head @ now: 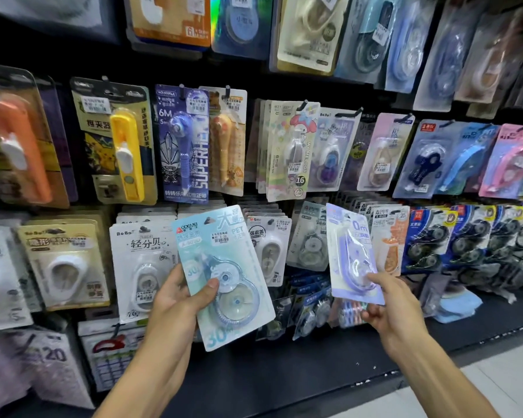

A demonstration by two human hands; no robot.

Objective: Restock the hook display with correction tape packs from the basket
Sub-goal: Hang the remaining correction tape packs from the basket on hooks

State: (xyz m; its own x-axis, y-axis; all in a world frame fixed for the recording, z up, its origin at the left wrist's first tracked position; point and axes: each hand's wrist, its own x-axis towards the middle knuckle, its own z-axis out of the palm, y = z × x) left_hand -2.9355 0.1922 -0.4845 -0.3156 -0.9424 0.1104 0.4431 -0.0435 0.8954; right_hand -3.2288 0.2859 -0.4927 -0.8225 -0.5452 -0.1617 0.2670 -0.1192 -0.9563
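Two packs, blue pack (224, 276) in left grip (178, 300), lilac pack (352, 254) in right grip (390, 303)

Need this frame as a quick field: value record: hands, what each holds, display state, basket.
left hand: grips light blue pack by its lower left edge, thumb on the blister
right hand: holds lavender pack at its bottom edge
pack state: both in front of the lower hook row, not seen on a hook
hook display: rows crowded with hanging correction tape packs
neighbour: white BoBo pack hangs just left of the light blue one
basket: not in view
floor: pale strip at lower right
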